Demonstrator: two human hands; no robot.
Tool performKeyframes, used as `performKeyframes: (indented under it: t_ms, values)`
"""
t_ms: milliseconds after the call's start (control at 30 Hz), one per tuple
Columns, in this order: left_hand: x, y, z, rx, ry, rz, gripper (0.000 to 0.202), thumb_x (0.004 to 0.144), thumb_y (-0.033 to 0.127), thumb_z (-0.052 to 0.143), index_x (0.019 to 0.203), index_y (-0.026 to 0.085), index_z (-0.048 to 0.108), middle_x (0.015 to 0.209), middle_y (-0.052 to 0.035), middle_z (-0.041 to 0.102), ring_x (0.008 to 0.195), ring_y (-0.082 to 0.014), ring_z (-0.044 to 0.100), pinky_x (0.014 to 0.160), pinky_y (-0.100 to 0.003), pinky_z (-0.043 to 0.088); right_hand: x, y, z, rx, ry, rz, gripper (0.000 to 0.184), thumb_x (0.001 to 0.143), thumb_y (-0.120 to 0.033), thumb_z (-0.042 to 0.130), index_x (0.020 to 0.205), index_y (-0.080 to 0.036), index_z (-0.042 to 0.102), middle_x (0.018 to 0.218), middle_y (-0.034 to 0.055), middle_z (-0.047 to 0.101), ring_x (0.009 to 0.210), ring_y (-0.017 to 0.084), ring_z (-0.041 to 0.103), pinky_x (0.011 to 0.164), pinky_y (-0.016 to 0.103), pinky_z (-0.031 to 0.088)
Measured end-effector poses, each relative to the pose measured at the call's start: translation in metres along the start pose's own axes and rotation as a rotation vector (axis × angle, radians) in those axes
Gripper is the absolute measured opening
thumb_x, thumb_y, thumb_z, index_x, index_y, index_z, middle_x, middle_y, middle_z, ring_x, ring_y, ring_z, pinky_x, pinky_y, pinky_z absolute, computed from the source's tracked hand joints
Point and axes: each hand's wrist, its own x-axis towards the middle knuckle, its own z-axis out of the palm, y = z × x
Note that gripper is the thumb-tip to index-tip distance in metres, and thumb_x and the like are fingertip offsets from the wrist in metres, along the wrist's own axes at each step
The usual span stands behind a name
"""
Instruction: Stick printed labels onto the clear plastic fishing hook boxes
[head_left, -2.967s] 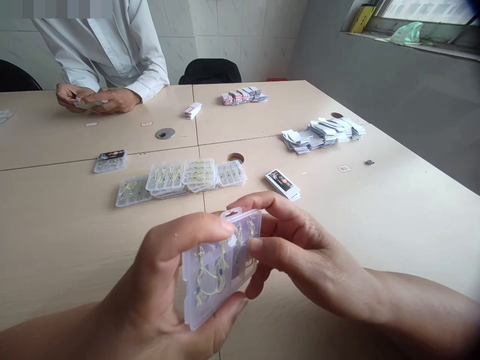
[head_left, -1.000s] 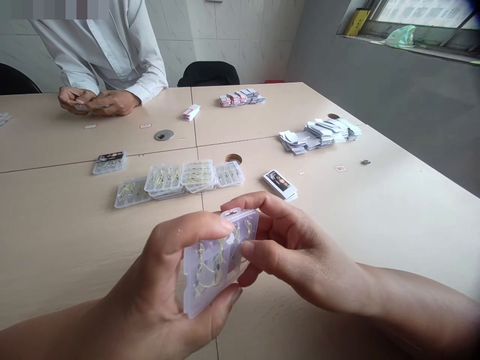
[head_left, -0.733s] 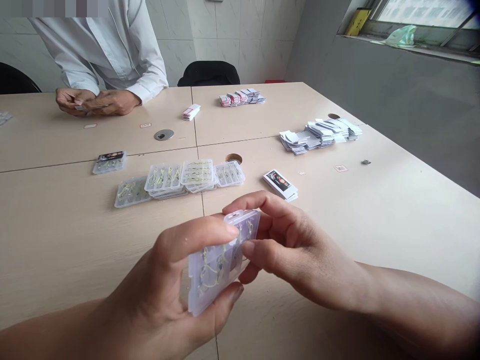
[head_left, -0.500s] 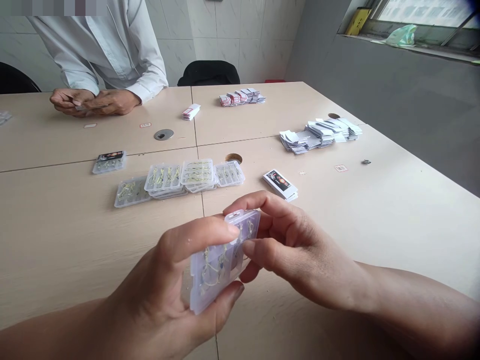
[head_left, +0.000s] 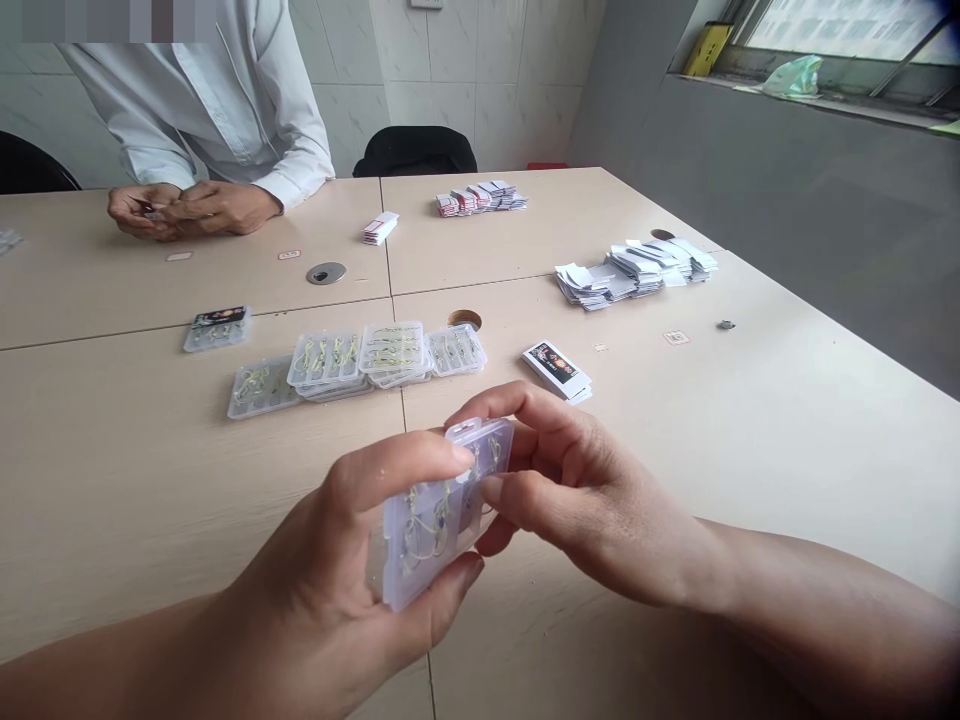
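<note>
A clear plastic tackle box (head_left: 442,520) with a hang tab at its top edge is held tilted in the air above the bench, gripped between the person's two hands. Pale yellow fishing rigs (head_left: 424,525) sit in a row inside it. The left hand (head_left: 315,550) clamps it from the lower left, with the thumb across the front and the fingers under the bottom edge. The right hand (head_left: 585,495) clamps the right end, with fingers over the top edge.

Beyond the hands, on the bench (head_left: 150,500), lies a tight group of similar boxes (head_left: 352,365), some overlapping. A box with a black card (head_left: 217,329) lies apart to the left. To the right are a stack of printed cards (head_left: 556,371), piled white cards (head_left: 630,272) and small red-edged packets (head_left: 480,198). Across the bench, a co-worker in a white shirt (head_left: 195,100) holds something small between both hands (head_left: 191,208).
</note>
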Motion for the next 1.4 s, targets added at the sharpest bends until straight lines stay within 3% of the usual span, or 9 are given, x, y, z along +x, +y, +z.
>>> performKeyframes:
  t_ms: [233,367,500,600,733,900,1100,1300,1400]
  values:
    - [0.005,0.001,0.000,-0.108,-0.065,0.052,0.070,0.080,0.001,0.074,0.136,0.033,0.048,0.104,0.0014,0.071,0.075,-0.0149,0.076,0.070,-0.021,0.070,0.002,0.000,-0.001,0.011,-0.002,-0.004,0.031,0.077,-0.005,0.061,0.103,-0.022,0.057,0.081,-0.0058,0.060,0.071,0.007,0.060,0.066,0.019,0.058]
    - [0.009,0.002,-0.001,-0.227,-0.079,0.008,0.076,0.079,-0.002,0.073,0.137,0.039,0.047,0.130,0.0005,0.066,0.094,-0.0144,0.078,0.085,-0.021,0.069,0.002,-0.001,-0.003,0.006,0.007,0.010,0.042,0.073,-0.002,0.059,0.109,-0.023,0.059,0.082,-0.0060,0.062,0.072,0.008,0.061,0.065,0.019,0.059]
    - [0.016,0.008,-0.010,-0.286,-0.048,-0.120,0.078,0.079,0.001,0.075,0.138,0.044,0.047,0.121,0.0042,0.072,0.088,-0.0128,0.080,0.073,-0.014,0.067,0.001,-0.004,-0.006,0.080,0.000,0.034,0.058,0.073,-0.001,0.057,0.124,-0.027,0.058,0.075,-0.0077,0.063,0.070,0.009,0.065,0.064,0.020,0.063]
    - [0.022,0.011,-0.019,-0.351,-0.070,-0.206,0.073,0.082,0.002,0.073,0.135,0.046,0.047,0.106,0.0075,0.079,0.083,-0.0122,0.082,0.069,-0.012,0.065,0.001,-0.007,-0.008,0.147,0.050,0.002,0.045,0.080,-0.002,0.056,0.116,-0.027,0.059,0.079,-0.0059,0.071,0.072,0.010,0.071,0.062,0.020,0.064]
    - [0.025,0.012,-0.028,-0.438,-0.080,-0.283,0.068,0.085,0.006,0.074,0.135,0.044,0.049,0.111,0.0050,0.080,0.087,-0.0119,0.082,0.072,-0.012,0.062,0.004,-0.007,-0.011,0.072,0.187,-0.035,0.010,0.096,-0.016,0.055,0.097,-0.023,0.061,0.087,-0.0013,0.075,0.075,0.012,0.076,0.057,0.020,0.063]
    - [0.025,0.013,-0.029,-0.427,-0.126,-0.277,0.070,0.083,0.007,0.073,0.137,0.046,0.050,0.111,0.0042,0.078,0.089,-0.0158,0.082,0.068,-0.016,0.064,0.009,-0.007,-0.014,-0.021,0.200,-0.103,0.017,0.100,-0.036,0.064,0.091,-0.021,0.063,0.082,-0.0011,0.072,0.075,0.012,0.074,0.054,0.017,0.059]
    - [0.018,0.014,-0.030,-0.348,-0.196,-0.264,0.073,0.084,0.010,0.074,0.142,0.047,0.047,0.104,0.0023,0.077,0.073,-0.0146,0.080,0.060,-0.017,0.064,0.010,-0.017,-0.023,-0.144,0.213,-0.199,0.020,0.101,-0.038,0.065,0.094,-0.019,0.066,0.074,-0.0006,0.075,0.067,0.010,0.074,0.052,0.014,0.054]
    - [0.018,0.000,-0.031,-0.364,-0.267,-0.112,0.076,0.084,0.013,0.073,0.149,0.040,0.044,0.102,0.0010,0.080,0.072,-0.0159,0.081,0.059,-0.015,0.062,0.003,-0.049,-0.041,-0.316,0.453,-0.423,0.016,0.100,-0.030,0.059,0.090,-0.021,0.067,0.067,-0.0030,0.072,0.062,0.009,0.072,0.049,0.017,0.048]
    - [0.018,-0.007,-0.032,-0.429,-0.230,-0.187,0.070,0.088,0.012,0.070,0.150,0.036,0.046,0.093,0.0014,0.078,0.061,-0.0116,0.076,0.054,-0.012,0.058,0.002,-0.060,-0.052,-0.427,0.590,-0.515,0.015,0.100,-0.027,0.057,0.089,-0.022,0.067,0.067,-0.0044,0.070,0.061,0.008,0.069,0.051,0.017,0.047]
